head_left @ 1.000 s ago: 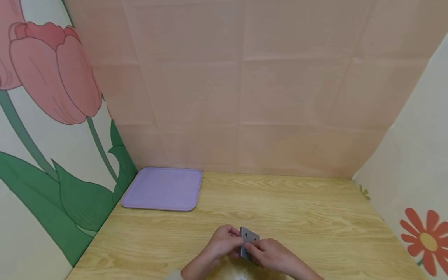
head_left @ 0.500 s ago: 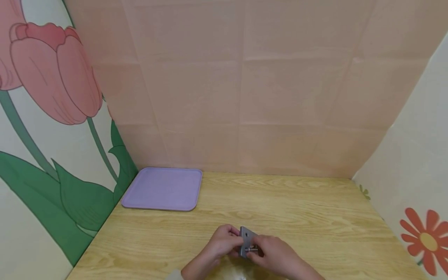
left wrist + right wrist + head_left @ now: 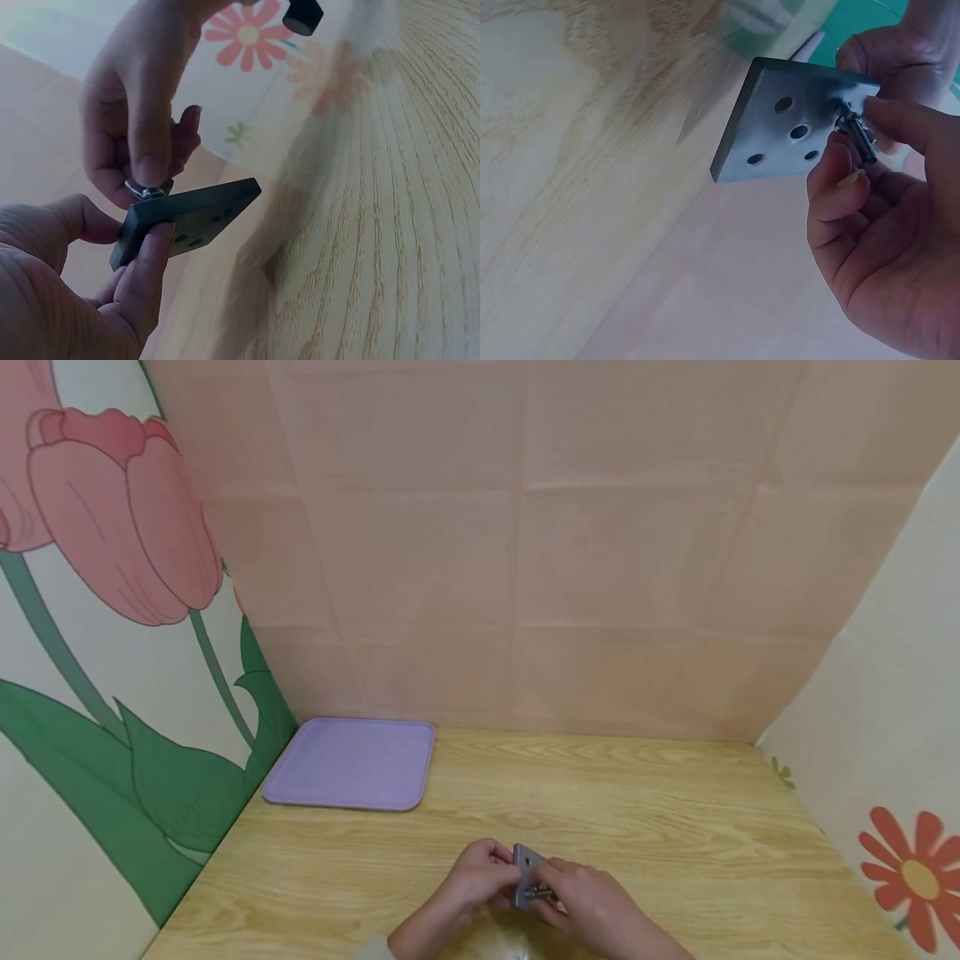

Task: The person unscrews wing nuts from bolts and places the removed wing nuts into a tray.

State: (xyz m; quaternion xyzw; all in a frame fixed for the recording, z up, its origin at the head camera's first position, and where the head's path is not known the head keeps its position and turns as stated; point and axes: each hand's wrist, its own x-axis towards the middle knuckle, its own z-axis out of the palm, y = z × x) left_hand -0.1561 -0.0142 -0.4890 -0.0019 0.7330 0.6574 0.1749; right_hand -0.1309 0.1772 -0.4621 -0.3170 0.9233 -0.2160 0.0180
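Pinkish-brown sheeting, creased in a grid, fills the back behind the table and takes up more of the head view than anything else. Below it spreads the wood-grain table. On the person's left rises a pale wall with a large pink tulip and green leaves; on the right, a pale wall with a red-orange flower. In the far left corner of the table lies a lilac tray, well apart from the hands.

Near the front edge the right hand and left hand meet over one piece of work. Between them a grey metal plate with several round holes is held tilted above the table. The left hand pinches it by one edge, thumb and fingers closed on it. The right hand's fingertips are drawn together around a small threaded bolt, one end at a hole near the gripped side. Those fingers cover part of the plate in the head view, and the plate itself blocks much of the bolt from the left wrist; how deep it sits cannot be told.
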